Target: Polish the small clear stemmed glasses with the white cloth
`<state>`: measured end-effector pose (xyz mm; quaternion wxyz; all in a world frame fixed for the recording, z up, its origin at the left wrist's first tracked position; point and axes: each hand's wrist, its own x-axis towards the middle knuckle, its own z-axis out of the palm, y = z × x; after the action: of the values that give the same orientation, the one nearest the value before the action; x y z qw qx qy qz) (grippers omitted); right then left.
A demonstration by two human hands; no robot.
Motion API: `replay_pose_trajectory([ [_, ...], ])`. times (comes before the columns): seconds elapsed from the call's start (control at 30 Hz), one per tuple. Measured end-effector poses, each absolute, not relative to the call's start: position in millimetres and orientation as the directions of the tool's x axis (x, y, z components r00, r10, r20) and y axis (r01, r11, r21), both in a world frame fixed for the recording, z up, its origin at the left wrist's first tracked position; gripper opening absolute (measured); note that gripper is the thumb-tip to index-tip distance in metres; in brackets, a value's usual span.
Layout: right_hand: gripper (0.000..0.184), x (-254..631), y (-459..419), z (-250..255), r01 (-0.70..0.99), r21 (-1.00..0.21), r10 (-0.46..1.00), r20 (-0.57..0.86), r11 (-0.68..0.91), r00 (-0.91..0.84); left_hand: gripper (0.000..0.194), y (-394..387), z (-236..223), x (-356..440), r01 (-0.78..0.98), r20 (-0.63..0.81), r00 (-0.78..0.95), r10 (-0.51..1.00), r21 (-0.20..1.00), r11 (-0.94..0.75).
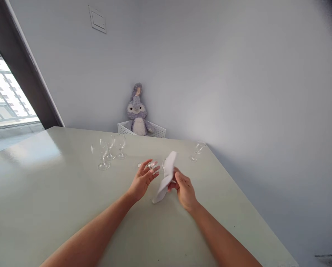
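Note:
My left hand [142, 181] is curled round a clear stemmed glass [152, 165] that lies sideways, its outline faint and partly hidden by my fingers. My right hand [185, 189] pinches a folded white cloth [168, 168] between thumb and fingers. The cloth hangs just right of the glass and covers part of its right end. To the left, upright on the table, are three more stemmed glasses: a front one [103, 163], one behind it [109, 154] and another [121, 154]. At the right edge a further stemmed glass [194, 157] stands apart.
Both forearms rest over a pale glossy table [57, 196]. Beyond its far edge, a grey-purple plush toy [138, 115] sits in a white perforated basket [157, 130]. Plain walls meet behind it, with a switch plate [98, 20]. A window [7, 89] is at the left.

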<state>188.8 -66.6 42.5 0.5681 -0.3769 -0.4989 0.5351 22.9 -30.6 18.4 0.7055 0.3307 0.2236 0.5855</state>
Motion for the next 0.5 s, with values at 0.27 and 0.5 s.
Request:
replay_pose_trajectory([
  [0.27,0.034,193,-60,28,0.156,-0.952,0.956,0.234,0.262,-0.176,0.042,-33,19,26,-0.639,0.086,0.228,0.970,0.764,0.083],
  [0.5,0.039,188,-68,32,0.339,-0.900,0.955,0.210,0.273,-0.210,0.040,-40,23,30,-0.600,0.103,0.213,0.972,0.799,0.047],
])
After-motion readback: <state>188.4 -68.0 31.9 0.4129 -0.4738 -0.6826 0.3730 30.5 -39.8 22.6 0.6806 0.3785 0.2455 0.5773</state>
